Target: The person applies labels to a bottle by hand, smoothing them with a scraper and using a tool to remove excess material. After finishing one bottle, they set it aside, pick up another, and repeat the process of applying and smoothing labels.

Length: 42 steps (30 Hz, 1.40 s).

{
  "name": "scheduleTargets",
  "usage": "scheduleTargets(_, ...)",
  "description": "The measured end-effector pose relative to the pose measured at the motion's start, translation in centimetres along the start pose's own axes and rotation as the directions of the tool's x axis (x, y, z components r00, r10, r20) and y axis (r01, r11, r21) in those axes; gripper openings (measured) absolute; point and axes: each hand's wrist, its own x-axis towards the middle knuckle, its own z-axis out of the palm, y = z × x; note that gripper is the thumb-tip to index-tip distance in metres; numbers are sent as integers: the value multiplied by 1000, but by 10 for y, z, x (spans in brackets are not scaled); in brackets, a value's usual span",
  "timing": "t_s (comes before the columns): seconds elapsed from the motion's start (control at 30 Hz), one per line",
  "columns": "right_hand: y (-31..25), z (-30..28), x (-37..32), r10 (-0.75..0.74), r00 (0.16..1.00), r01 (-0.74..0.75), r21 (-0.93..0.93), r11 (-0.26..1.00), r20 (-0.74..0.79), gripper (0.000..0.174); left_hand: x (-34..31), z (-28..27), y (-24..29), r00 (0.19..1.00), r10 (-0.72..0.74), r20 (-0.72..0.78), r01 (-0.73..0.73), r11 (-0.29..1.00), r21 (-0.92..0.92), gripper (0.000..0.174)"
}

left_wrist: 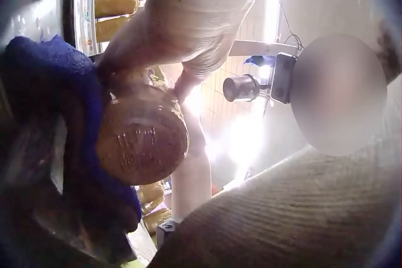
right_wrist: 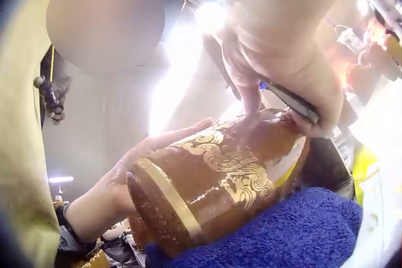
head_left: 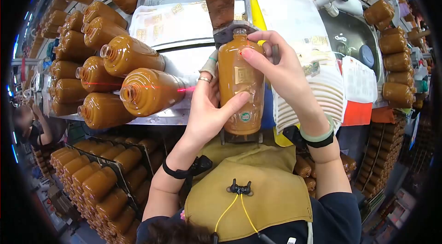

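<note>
An amber-brown glass bottle (head_left: 241, 78) lies with its neck away from the person, bearing a gold emblem and a small green round mark. My left hand (head_left: 205, 113) grips its side, thumb across the front, a ring and pale finger covers showing. My right hand (head_left: 283, 67) is at the bottle's shoulder, thumb pressed on the glass beside the neck. Tucked in the right hand is a dark flat tool (right_wrist: 290, 100), its kind unclear. Gold patterns (right_wrist: 232, 167) show on the bottle's side. A blue towel (right_wrist: 282, 233) lies beneath it. The left wrist view shows the bottle's base (left_wrist: 144, 136).
Several similar bottles (head_left: 133, 55) crowd the left of the table. Sheets with gold designs (head_left: 156, 23) lie on a metal tray; fanned white sheets (head_left: 308, 101) are at the right, before a sink (head_left: 359, 37). A brown upright post (head_left: 220, 0) stands beyond the bottle's neck.
</note>
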Motion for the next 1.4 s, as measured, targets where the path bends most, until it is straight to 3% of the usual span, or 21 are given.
scheduleTargets(0.17,2,0,1,-10,1000,10,48,999,1,43,1,-4,0,1000,3,22,-4,1000,11,90)
scheduleTargets(0.27,1,-3,0,-10,1000,9,-45,999,-15,43,2,-3,3,998,-52,27,51,999,12,91)
scheduleTargets(0.33,1,-8,-4,44,999,-42,65,997,-32,46,1,-4,1,999,4,43,-4,1000,0,92)
scheduleTargets(0.67,22,-9,-33,12,995,-12,3,1000,-96,54,1,0,1,999,19,42,-17,999,-46,92)
scheduleTargets(0.8,4,-4,-26,10,998,-14,-70,997,-55,61,0,9,5,1000,-3,-18,3,1000,11,87)
scheduleTargets(1.03,17,-15,-41,65,997,-64,8,998,-42,70,-3,6,2,1000,7,0,-7,1000,-17,89)
scheduleTargets(1.13,26,-14,-49,-7,1000,7,-81,997,-1,75,-3,6,-2,1000,31,2,-31,1000,-1,89)
scheduleTargets(1.2,21,-7,-50,71,996,-76,115,990,47,80,-2,8,-3,999,47,6,-47,999,22,90)
scheduleTargets(1.33,18,-10,-48,123,990,-133,190,973,62,81,-2,8,3,999,41,-6,-41,999,-12,88)
scheduleTargets(1.4,18,-12,-44,111,993,-116,120,986,51,78,0,7,4,999,41,6,-40,999,-16,86)
